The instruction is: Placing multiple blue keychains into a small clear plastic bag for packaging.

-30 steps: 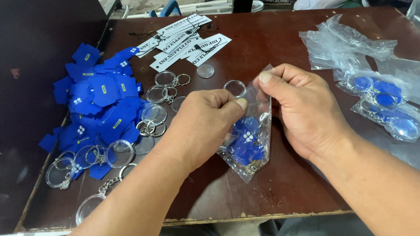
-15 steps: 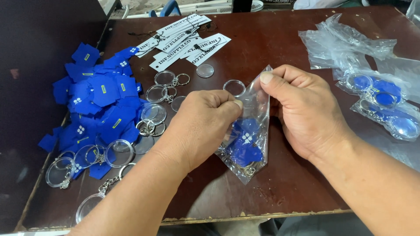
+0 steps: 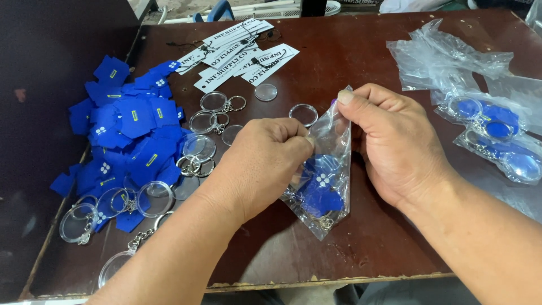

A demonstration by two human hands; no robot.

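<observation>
Bag (image 3: 330, 195), clear plastic, crumpled, w/ blue tags, maybe keyrings inside

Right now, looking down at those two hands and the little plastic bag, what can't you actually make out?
- Head view: the left hand covers its own fingertips, so its grip on the clear bag is hidden.
- The blue pieces inside the bag overlap behind creased plastic; their number is unclear.
- The right hand hides the bag's right edge.
- The keyring blanks at lower left partly overlap; some are cut off by the forearm.
- The filled bags at right run toward the picture's edge.
</observation>
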